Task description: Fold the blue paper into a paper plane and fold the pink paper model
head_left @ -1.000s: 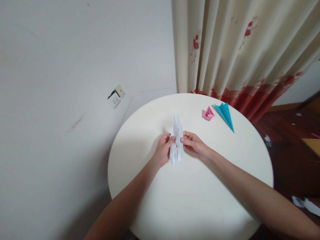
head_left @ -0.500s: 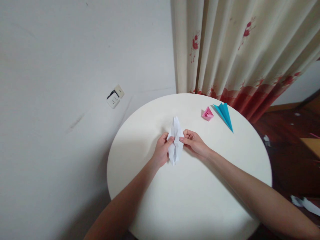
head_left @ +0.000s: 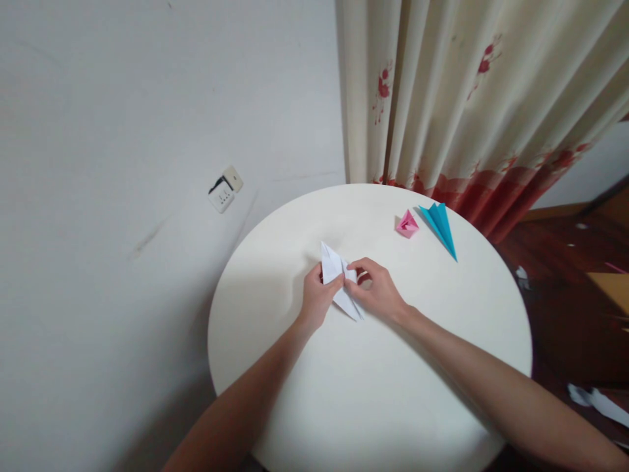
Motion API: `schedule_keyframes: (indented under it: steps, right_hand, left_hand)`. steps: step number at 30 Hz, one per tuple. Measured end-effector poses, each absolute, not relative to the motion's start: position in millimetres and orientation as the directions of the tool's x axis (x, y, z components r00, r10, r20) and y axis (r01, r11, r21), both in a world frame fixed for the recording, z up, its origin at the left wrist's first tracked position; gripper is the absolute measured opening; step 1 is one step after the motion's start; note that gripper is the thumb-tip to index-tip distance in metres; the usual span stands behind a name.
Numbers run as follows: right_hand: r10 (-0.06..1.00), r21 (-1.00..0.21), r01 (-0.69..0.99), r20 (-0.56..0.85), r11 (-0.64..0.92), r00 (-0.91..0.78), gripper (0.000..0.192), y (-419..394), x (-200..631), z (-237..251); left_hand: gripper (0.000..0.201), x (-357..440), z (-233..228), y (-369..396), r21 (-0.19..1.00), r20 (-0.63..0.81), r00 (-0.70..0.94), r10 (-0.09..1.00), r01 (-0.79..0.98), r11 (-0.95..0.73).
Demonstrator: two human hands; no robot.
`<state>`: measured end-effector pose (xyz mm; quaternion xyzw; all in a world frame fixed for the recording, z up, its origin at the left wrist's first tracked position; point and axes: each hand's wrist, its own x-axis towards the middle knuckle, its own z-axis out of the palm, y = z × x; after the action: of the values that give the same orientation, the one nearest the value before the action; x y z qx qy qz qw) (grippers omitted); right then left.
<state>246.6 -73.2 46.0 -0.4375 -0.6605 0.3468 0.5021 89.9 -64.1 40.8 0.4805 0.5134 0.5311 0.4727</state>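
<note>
Table: the round white table point(head_left: 373, 393) carries everything in view. Its bare, smooth-looking top could let a thin folded sheet skid if a finger pushes along it instead of straight down.
Right hand: the right hand point(head_left: 376, 292) is curled, knuckles up, with its thumb and fingertips closed on the right side of the white folded paper point(head_left: 337, 275). If that pinch tightens unevenly, the narrow flaps could buckle or take a stray crease.
Left hand: the left hand point(head_left: 317, 298) is also partly closed, pinching the paper's left edge between thumb and forefinger. Both hands grip close together near the model's middle, so a pull in opposite directions could tear it at the fold.
White folded paper: a long, pointed model lying slantwise near the table's centre, one tip aimed away toward the wall, the other pointing down between the wrists. It looks low against the tabletop; whether it rests fully on it cannot be told. The free tips are unsupported and could bend.
Blue paper plane: the blue paper plane point(head_left: 441, 226) lies well apart, near the far right rim by the curtain point(head_left: 466, 98), where a sweeping forearm could knock it off.
Pink folded paper: the pink folded paper point(head_left: 407, 223) sits just beside the plane, light enough to be scattered by the same sweep.
</note>
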Motion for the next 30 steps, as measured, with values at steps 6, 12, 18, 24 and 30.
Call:
schedule_keyframes:
  steps: [6, 12, 18, 24, 30]
  right_hand:
    - [0.921, -0.891, 0.238, 0.358, 0.387, -0.157, 0.016, -76.9, 243.5, 48.3]
    - [0.982, -0.973, -0.139, 0.186, 0.181, -0.021, 0.029, -62.6, 242.8, 38.3]
    - [0.981, -0.969, -0.157, 0.185, 0.191, 0.05, 0.032, -59.8, 246.6, 41.6]
    - [0.996, -0.982, -0.185, 0.054, 0.039, -0.077, 0.025, -60.0, 246.6, 38.4]
    - [0.998, -0.979, -0.201, -0.006, -0.019, -0.064, 0.029, -58.3, 249.5, 33.9]
  left_hand:
    - [0.041, 89.3, 42.0, -65.7, 1.0, 0.003, -0.056, 0.998, -0.028, -0.005]
    - [0.043, 87.7, 36.5, -64.0, 0.99, 0.057, -0.007, 0.998, -0.127, -0.057]
    - [0.044, 86.8, 33.2, -62.3, 0.982, 0.07, -0.048, 0.996, -0.174, -0.077]
    - [0.02, 86.2, 33.1, -62.8, 0.955, 0.26, 0.012, 0.966, 0.143, -0.259]
    - [0.057, 87.7, 28.8, -64.2, 0.868, 0.351, 0.148, 0.925, 0.32, -0.381]
